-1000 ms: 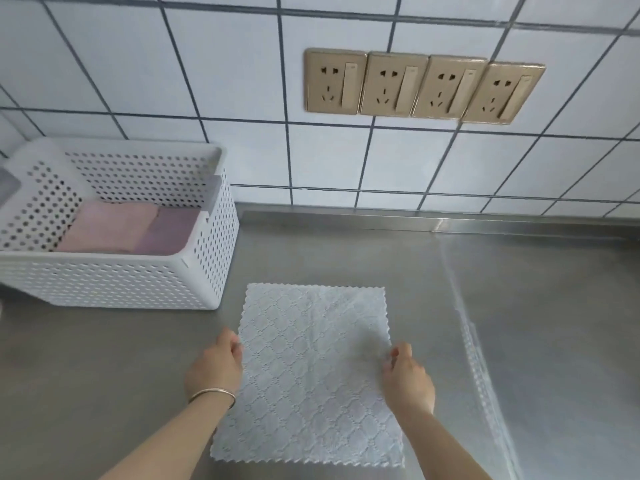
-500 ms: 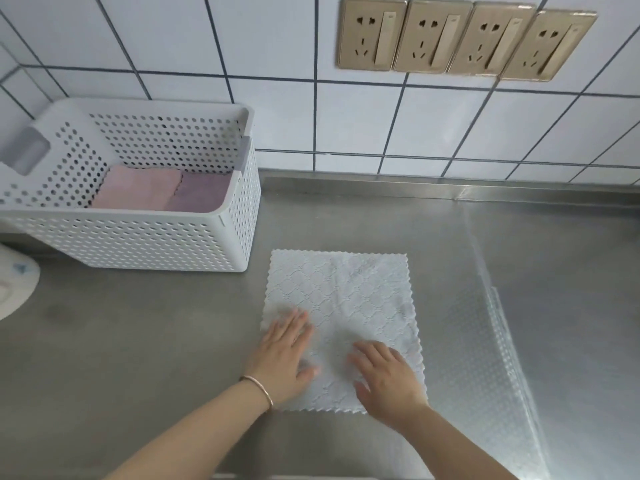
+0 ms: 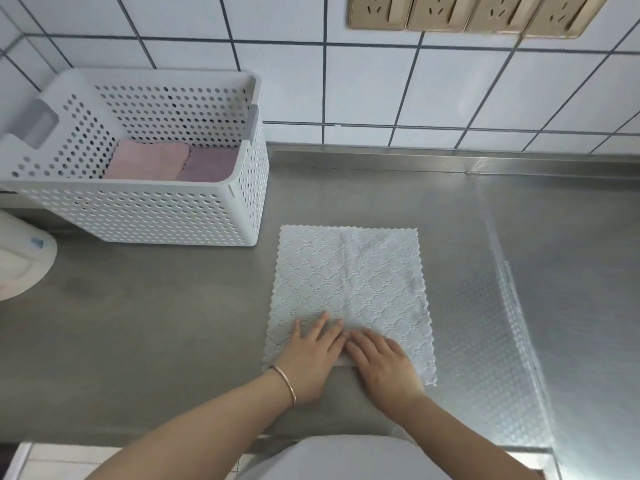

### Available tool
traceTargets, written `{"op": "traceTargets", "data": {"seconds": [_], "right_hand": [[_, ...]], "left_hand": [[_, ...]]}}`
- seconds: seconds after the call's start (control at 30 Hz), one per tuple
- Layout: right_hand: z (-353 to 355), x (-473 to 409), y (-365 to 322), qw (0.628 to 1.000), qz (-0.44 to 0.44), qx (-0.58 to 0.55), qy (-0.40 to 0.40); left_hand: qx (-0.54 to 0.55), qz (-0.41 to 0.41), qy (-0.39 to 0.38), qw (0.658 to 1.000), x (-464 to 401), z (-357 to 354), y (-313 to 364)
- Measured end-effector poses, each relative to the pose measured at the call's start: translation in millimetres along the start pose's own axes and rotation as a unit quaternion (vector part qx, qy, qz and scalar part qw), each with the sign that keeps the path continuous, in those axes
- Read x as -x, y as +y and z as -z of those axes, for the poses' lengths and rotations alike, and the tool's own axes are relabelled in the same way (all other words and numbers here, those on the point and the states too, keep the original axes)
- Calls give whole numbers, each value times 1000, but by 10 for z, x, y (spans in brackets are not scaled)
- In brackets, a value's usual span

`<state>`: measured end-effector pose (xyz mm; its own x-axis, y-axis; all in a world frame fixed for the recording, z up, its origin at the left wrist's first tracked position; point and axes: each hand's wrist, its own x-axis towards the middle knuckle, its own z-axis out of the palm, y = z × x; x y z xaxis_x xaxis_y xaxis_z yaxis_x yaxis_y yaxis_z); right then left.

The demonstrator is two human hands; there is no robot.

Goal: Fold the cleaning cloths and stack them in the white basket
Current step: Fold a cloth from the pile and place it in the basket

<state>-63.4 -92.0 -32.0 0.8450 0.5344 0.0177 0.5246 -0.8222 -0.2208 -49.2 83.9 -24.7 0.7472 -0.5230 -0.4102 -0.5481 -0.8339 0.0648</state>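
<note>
Pressing both flat hands, left hand (image 3: 309, 355) and right hand (image 3: 382, 363), on the pale cloth (image 3: 349, 285) beside the white basket (image 3: 221, 216), we judge it limp and light; pinch near corners.

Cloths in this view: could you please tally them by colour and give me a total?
Pink cloth, in the basket: 1
Purple cloth, in the basket: 1
White cloth, on the counter under both hands: 1
Total: 3
</note>
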Motion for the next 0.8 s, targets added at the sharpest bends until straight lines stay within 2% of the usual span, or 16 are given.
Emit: {"op": "traceTargets", "data": {"seconds": [0.17, 0.23, 0.3, 0.37, 0.4, 0.47, 0.53, 0.6, 0.67, 0.8], "right_hand": [[150, 149, 309, 997, -67, -18, 30], [181, 230, 477, 990, -126, -37, 48], [181, 290, 624, 977, -190, -84, 48], [203, 308, 708, 958, -236, -155, 41], [244, 298, 730, 945, -262, -194, 37], [345, 244, 754, 906, -326, -268, 27], [431, 184, 800, 865, -377, -331, 12], [481, 139, 876, 846, -402, -350, -4], [533, 103, 938, 845, -412, -342, -25], [617, -30, 1033, 854, -412, -315, -46]], "left_hand": [[69, -59, 120, 989, 144, -54, -370], [143, -25, 169, 975, 235, -122, -553], [266, 46, 178, 946, 311, -128, -680], [369, 137, 179, 902, 361, -105, -766], [398, 184, 167, 883, 371, -56, -784], [412, 234, 153, 867, 368, 34, -809], [428, 246, 154, 856, 343, 79, -838], [459, 252, 147, 839, 329, 100, -872], [472, 255, 135, 833, 317, 136, -915], [459, 263, 110, 841, 227, 251, -1017]]}}
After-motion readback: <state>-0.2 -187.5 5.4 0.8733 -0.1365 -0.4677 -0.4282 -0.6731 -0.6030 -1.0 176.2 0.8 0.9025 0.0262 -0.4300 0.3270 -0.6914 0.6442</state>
